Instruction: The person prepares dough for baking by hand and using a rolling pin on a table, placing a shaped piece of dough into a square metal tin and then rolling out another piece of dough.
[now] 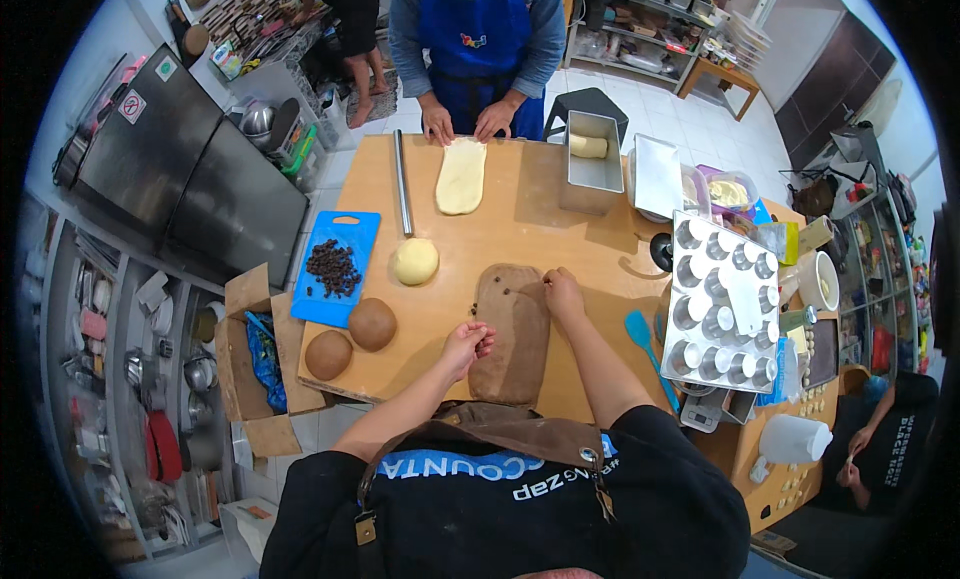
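A flat, long sheet of brown dough [512,334] lies on the wooden table in front of me. A few small dark chips sit near its far end. My left hand [469,349] hovers over the dough's left edge, fingers curled together; whatever they hold is hidden. At the far right edge of the sheet, my right hand [563,293] has its fingertips pinched, and their contents cannot be made out. To the left are two brown dough balls [372,324], a pale dough ball [415,262] and a blue cutting board [361,237] bearing a heap of dark chips [333,268].
Across the table a person in a blue apron [472,29] presses a pale dough strip [461,177], beside a metal rolling pin [403,184]. A loaf tin [592,184] holds pale dough. At right are a blue spatula [650,351] and a tray of metal cups [715,344].
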Motion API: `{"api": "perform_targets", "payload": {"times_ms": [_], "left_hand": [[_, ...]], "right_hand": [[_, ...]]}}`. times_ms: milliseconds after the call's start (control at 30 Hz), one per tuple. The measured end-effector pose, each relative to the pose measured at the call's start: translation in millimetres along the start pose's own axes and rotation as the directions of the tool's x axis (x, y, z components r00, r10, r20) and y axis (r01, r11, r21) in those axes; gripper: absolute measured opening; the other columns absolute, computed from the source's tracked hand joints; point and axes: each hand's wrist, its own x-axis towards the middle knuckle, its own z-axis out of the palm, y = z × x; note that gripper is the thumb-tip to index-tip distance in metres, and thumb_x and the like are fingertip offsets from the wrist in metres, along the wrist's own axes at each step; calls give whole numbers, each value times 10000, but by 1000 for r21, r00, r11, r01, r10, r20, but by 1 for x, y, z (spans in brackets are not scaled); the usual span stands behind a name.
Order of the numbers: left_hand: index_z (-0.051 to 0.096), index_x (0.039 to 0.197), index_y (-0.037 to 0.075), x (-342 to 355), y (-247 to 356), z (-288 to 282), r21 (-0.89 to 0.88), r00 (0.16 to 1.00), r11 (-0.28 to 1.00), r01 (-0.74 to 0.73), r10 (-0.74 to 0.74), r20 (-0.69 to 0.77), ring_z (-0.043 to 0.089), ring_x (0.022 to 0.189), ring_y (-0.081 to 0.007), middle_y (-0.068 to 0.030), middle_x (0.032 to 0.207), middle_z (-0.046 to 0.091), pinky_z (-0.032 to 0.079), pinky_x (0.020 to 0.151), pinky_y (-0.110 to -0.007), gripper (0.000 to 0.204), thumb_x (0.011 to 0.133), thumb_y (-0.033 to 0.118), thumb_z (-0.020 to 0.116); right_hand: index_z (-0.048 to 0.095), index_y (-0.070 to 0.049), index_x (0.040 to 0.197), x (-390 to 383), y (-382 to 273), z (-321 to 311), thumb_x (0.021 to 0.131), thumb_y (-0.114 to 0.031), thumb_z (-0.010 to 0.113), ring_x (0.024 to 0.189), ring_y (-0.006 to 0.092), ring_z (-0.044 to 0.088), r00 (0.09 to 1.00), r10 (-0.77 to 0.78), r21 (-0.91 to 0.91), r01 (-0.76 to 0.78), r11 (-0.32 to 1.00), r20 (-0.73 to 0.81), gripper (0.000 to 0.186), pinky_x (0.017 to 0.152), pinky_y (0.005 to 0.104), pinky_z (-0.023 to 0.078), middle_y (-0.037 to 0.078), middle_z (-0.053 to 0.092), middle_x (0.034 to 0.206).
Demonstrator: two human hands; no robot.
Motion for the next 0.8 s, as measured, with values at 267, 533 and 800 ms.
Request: {"api": "perform_targets", "payload": {"times_ms": [267,533,800], "left_hand": [[446,1141,16,8,-2,3,-97,999,995,-11,8,-38,582,926,-192,-126,1126,562,521,793,-315,259,886,-24,470],[474,1123,27,-2,-7,-20,-163,991,983,-86,68,-111,594,920,-190,-113,1069,598,520,802,-317,241,885,-7,496],[501,1063,46,-12,-9,-38,-152,984,982,-108,84,-154,590,862,-159,-99,1009,618,520,764,-304,158,922,102,548]], "right_hand": [[639,-129,1052,-12,3,17,801,-220,645,1173,272,474,958,-237,-208,202,957,-163,268,972,435,355,52,554,1234],[495,-178,1313,-29,-22,22,855,-321,572,1291,298,378,972,-234,-318,225,921,11,486,1104,512,188,31,439,1395],[599,-129,1145,-16,-91,74,837,-240,549,1197,245,472,844,-487,-227,531,817,222,331,1059,546,236,48,575,1209]]}}
